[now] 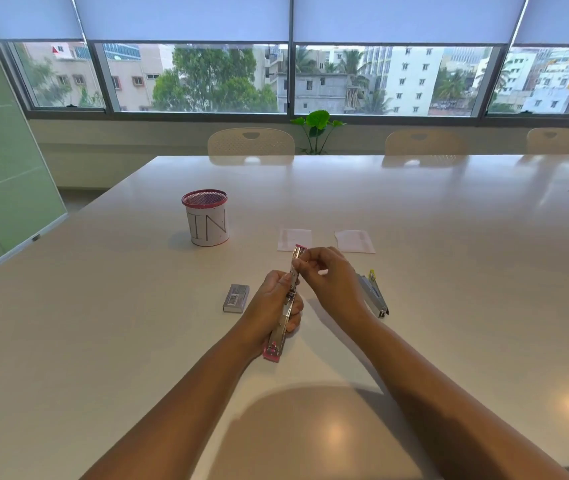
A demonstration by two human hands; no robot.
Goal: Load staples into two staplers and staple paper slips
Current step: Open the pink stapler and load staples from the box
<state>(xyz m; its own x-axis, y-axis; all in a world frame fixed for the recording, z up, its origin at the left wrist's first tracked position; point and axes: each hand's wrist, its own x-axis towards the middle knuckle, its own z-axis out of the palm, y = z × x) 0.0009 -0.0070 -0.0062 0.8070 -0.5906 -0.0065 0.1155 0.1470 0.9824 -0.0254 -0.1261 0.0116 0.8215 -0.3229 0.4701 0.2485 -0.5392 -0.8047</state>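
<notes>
While you held the pink stapler (284, 313) opened out flat above the table (449, 237), your left hand (269, 306) was wrapped round its middle and your right hand (328, 271) pinched near the far end, fingertips together; whether they held a staple strip, can't tell. Judged: small stiff metal body, light, slick chrome, so grip the sides, not the hinge. Staple box (236, 298) sat just left, yellow stapler (374, 294) just right by your wrist, 2 paper slips (293, 239) beyond, IN cup (206, 218) further left. Nothing blocked you.
</notes>
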